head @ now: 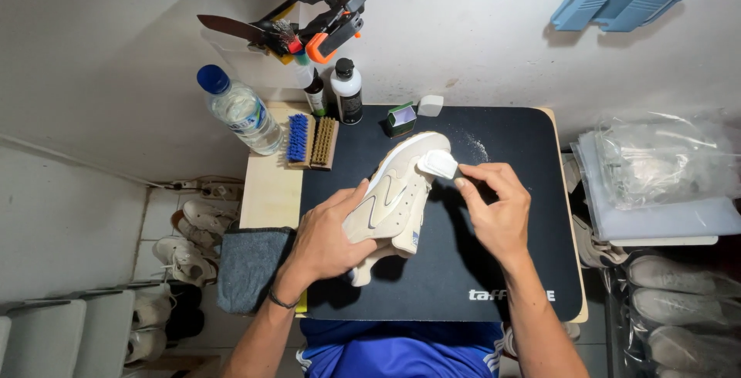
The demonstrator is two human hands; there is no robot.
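Observation:
A beige sneaker (397,193) lies tilted on its side over a black mat (463,270) on a small table. My left hand (324,235) grips the sneaker at its heel end and holds it up. My right hand (494,208) pinches a small white eraser block (440,164) and presses it against the sneaker's toe area. White crumbs (477,145) lie scattered on the mat just beyond the toe.
Along the table's far edge stand a water bottle (239,112), a blue brush (298,139), a tan brush (324,143), two dark bottles (347,92), a small green box (401,118) and a white block (430,105). A grey cloth (251,266) hangs left. Shoes sit on the floor at both sides.

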